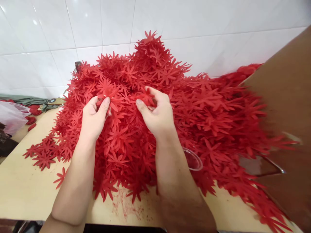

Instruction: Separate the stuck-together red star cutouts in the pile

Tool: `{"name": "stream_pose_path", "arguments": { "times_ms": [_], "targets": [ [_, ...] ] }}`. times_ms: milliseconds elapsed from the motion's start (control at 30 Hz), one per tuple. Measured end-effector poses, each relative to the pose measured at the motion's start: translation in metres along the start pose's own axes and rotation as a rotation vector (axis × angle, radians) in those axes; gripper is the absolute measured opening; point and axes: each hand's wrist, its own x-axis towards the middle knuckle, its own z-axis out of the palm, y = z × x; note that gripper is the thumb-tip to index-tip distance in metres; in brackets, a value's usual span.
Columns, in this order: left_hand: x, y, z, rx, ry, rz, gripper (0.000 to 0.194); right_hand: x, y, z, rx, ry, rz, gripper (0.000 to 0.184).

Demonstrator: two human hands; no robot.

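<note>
Left hand (95, 113) and right hand (155, 111) each pinch a red flower cutout (148, 97) atop the big pile (206, 113) on the table (21, 191) — thin, floppy, probably light; best held near the centre, not the petals.

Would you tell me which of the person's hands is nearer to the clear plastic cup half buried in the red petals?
The right hand. It is above and slightly left of the clear plastic cup; the left hand is much farther left, across the red petals.

Far too many red petal cutouts (136, 142) to count, 2 hands (93, 118), 1 clear plastic cup (194, 160), 1 cardboard box (286, 106).
</note>
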Motion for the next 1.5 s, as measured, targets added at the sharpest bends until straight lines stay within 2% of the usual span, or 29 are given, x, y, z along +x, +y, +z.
{"name": "stream_pose_path", "arguments": {
  "times_ms": [100,167,267,367,433,533,633,733,800,833,967,1100,1267,1367,1500],
  "targets": [
    [-0.003,-0.001,0.002,0.11,-0.07,0.032,0.026,0.0,-0.012,-0.006,-0.098,0.029,-0.013,0.062],
    [-0.005,-0.001,0.005,0.168,-0.093,0.035,0.027,0.0,-0.028,-0.009,-0.086,-0.019,-0.037,0.055],
    [-0.007,0.0,0.01,0.177,-0.12,0.033,0.029,-0.002,-0.048,-0.006,0.109,-0.165,-0.021,0.037],
    [-0.009,0.001,0.013,0.145,-0.157,0.028,0.036,-0.005,-0.057,0.002,0.327,-0.27,0.059,0.028],
    [-0.009,0.001,0.013,0.138,-0.184,0.013,0.041,-0.006,-0.058,0.006,0.38,-0.225,0.102,0.027],
    [-0.009,0.003,0.01,0.134,-0.207,-0.017,0.042,-0.005,-0.052,0.007,0.361,-0.058,0.152,0.026],
    [-0.009,0.005,0.008,0.092,-0.171,-0.065,0.036,-0.001,-0.039,0.004,0.344,0.069,0.188,0.025],
    [-0.009,0.009,0.008,-0.01,-0.091,-0.092,0.022,0.001,-0.022,0.003,0.321,0.113,0.159,0.022],
    [-0.008,0.01,0.007,-0.081,-0.063,-0.094,0.01,0.001,-0.012,0.002,0.249,0.127,0.117,0.028],
    [-0.007,0.009,0.007,-0.104,-0.059,-0.096,0.012,0.0,-0.009,0.001,0.192,0.133,0.094,0.032],
    [-0.004,0.003,0.002,-0.122,-0.077,-0.089,0.038,-0.001,-0.01,-0.005,-0.001,0.13,0.011,0.036],
    [-0.002,-0.003,0.002,-0.12,-0.068,-0.07,0.044,-0.001,-0.031,-0.009,-0.004,0.127,-0.023,0.028],
    [-0.004,-0.001,0.006,-0.034,0.014,-0.051,0.039,-0.004,-0.061,-0.005,0.061,0.096,-0.029,0.022],
    [-0.005,0.002,0.008,0.011,0.017,-0.027,0.031,-0.007,-0.071,-0.001,0.122,0.009,-0.027,0.023],
    [-0.004,0.004,0.006,0.043,0.022,-0.027,0.019,-0.011,-0.072,0.008,0.197,-0.134,0.023,0.033]
  ]
}}
